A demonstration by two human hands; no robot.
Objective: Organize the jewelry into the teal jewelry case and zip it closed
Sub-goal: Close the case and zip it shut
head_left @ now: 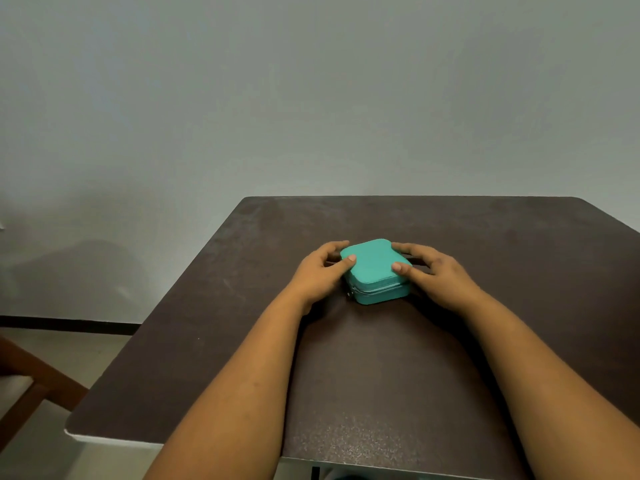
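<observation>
The teal jewelry case [375,270] sits lid down mid-table [450,375], its zipper pull [349,294] at the near-left corner. The left hand [317,275] and right hand [433,275] clasp its sides, thumbs on top. No jewelry visible. Steady the case while working the pull.

A dark brown table [381,375] with a worn, speckled top stands against the wall. A closed teal case [375,271] lies flat on it, between the fingers [334,249] of the left hand and those of the right hand [434,277].
</observation>
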